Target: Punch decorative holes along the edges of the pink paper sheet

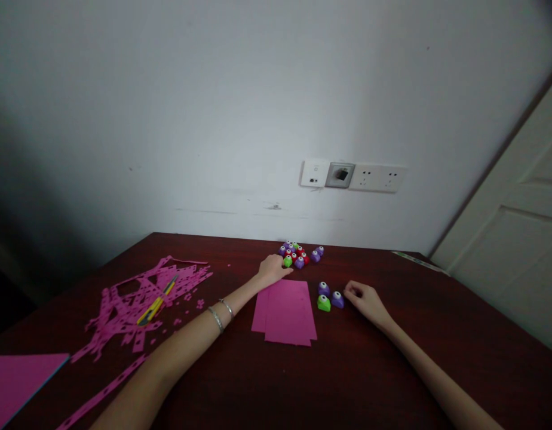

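My left hand reaches over the far end of the pink sheets, its thumb held apart from the fingers. The fingers are beside a green craft punch, at the near edge of a cluster of small purple, red and green punches. Whether they touch it I cannot tell. My right hand rests on the table with its fingers curled in and nothing visible in them. Just left of its fingertips stand a purple punch, a second purple punch and a green punch.
On the left, punched pink strips and scraps lie in a heap, with a yellow utility knife on top. A pink stack sits at the near left corner. A patterned strip lies far right. Behind the dark red table stands a wall with sockets.
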`<state>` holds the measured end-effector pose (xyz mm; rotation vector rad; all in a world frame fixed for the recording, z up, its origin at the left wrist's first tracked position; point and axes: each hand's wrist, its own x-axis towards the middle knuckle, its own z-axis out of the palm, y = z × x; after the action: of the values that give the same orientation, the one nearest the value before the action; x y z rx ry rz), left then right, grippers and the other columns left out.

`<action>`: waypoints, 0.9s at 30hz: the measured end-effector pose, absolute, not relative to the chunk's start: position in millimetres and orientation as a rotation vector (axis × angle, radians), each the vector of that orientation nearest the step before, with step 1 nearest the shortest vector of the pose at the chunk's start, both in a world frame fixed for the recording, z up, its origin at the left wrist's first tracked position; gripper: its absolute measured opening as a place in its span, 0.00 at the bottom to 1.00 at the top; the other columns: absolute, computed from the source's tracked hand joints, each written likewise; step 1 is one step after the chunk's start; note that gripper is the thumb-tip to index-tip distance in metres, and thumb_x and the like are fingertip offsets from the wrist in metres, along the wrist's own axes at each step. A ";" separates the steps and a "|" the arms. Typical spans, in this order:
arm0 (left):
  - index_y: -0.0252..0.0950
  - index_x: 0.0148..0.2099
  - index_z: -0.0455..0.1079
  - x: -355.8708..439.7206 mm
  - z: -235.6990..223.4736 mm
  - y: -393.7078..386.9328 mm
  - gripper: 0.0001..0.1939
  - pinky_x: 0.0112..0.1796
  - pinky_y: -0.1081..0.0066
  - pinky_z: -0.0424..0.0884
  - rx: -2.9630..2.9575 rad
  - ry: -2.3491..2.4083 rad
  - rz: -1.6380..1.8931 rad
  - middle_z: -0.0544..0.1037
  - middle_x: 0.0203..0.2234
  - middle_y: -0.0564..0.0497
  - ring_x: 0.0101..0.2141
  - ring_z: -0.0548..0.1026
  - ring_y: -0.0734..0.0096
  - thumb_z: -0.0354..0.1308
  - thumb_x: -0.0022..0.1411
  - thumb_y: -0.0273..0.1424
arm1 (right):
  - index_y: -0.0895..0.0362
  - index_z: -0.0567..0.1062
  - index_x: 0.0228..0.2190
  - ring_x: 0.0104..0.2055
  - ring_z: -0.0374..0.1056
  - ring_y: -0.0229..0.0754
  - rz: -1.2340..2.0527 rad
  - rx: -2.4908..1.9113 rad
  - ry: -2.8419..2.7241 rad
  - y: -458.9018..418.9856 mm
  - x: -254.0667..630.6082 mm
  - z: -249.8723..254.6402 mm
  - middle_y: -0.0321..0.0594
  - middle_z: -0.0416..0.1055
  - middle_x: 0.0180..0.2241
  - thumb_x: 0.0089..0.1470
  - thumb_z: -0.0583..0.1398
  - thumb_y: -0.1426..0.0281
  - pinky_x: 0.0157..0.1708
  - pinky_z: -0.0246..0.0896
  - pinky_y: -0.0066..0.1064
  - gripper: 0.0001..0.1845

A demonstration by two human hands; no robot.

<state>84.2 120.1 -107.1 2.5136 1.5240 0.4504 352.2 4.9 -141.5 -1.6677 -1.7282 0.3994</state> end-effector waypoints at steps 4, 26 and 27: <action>0.37 0.32 0.72 86.6 -108.6 122.4 0.18 0.31 0.73 0.65 2.497 1.537 0.432 0.75 0.34 0.48 0.36 0.73 0.65 0.53 0.54 0.47 | 0.56 0.67 0.19 0.23 0.58 0.37 0.394 -1.677 -1.728 4.0 350.6 -138.8 0.32 0.63 0.18 0.44 0.53 0.67 0.26 0.52 0.27 0.08; 0.34 0.40 0.66 99.4 -109.5 129.2 0.15 0.36 0.68 0.67 2.417 1.629 0.357 0.75 0.39 0.40 0.40 0.74 0.57 0.50 0.58 0.41 | 0.56 0.65 0.18 0.22 0.57 0.37 0.390 -1.680 -1.745 3.3 348.8 -135.9 0.32 0.62 0.18 0.44 0.52 0.67 0.26 0.52 0.27 0.08; 0.34 0.39 0.67 99.3 -109.5 130.4 0.15 0.35 0.68 0.67 2.419 1.625 0.360 0.75 0.39 0.40 0.40 0.74 0.57 0.50 0.58 0.41 | 0.56 0.65 0.18 0.22 0.57 0.37 0.389 -1.681 -1.744 3.2 348.6 -135.7 0.32 0.62 0.18 0.44 0.52 0.67 0.26 0.52 0.27 0.08</action>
<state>99.3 130.4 -109.5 2.4190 1.6248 0.3602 348.6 3.2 -135.7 -1.6808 -1.7444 0.3885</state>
